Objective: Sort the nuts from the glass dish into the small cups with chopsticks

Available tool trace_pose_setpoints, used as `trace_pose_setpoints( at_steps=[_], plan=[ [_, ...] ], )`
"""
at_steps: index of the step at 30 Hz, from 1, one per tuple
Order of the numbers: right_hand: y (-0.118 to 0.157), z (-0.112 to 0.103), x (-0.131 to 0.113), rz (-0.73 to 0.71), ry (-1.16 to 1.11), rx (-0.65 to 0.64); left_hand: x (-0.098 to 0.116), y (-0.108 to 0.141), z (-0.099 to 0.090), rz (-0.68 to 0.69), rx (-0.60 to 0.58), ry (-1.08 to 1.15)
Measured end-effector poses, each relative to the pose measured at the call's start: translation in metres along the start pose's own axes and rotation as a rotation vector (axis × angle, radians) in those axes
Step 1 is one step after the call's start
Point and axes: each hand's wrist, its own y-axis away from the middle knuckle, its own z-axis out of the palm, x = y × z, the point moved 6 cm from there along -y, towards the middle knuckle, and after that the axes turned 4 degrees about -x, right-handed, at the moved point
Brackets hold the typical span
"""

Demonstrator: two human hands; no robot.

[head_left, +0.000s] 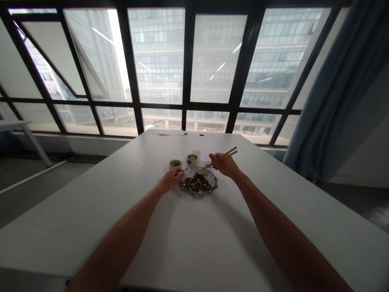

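A scalloped clear glass plate sits on the table and carries a mix of dark, dried-looking pieces and paler nut-like bits. My left hand is at the plate's left rim, its fingers closed on the edge. In my right hand is a pair of wooden chopsticks; their tips point down and left over the plate's far side, and whether they pinch anything is too small to tell. Just behind the plate stand two small cups: a left cup and a right cup with pale pieces inside.
Everything rests on a long white table. White paper sheets and a dark round spot are at its far end. Beyond are tall windows, with a blue curtain at right and another white table at left.
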Motion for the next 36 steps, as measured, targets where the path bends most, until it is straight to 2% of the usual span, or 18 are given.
trace_pose_setpoints(
  at_steps=[5, 10, 16, 19, 24, 28, 30, 32, 36],
  plan=[
    [0.001, 0.012, 0.001, 0.008, -0.03, -0.1, 0.004, 0.003, -0.002, 0.0, -0.019, -0.01],
    [0.0, 0.002, 0.002, 0.071, -0.177, -0.058, 0.005, 0.003, -0.001, 0.001, -0.034, -0.021],
    [0.004, 0.011, -0.011, 0.02, -0.112, -0.247, 0.003, 0.002, 0.001, -0.018, -0.045, -0.025],
    [0.006, 0.015, -0.016, -0.02, -0.092, -0.265, 0.003, 0.003, 0.0, -0.02, -0.042, -0.025],
    [0.002, 0.011, -0.008, 0.037, -0.183, -0.168, 0.006, 0.004, -0.001, -0.003, -0.045, -0.026],
    [-0.003, -0.006, 0.015, 0.221, -0.322, 0.102, 0.008, 0.005, -0.003, 0.015, -0.01, -0.074],
    [-0.003, -0.013, 0.028, 0.339, -0.4, 0.218, 0.009, 0.005, -0.007, 0.019, 0.063, -0.135],
    [-0.002, -0.017, 0.038, 0.414, -0.456, 0.28, 0.011, 0.007, -0.013, 0.03, 0.179, -0.207],
    [-0.002, -0.02, 0.045, 0.439, -0.496, 0.325, 0.015, 0.011, -0.026, 0.075, 0.399, -0.332]
  ],
)
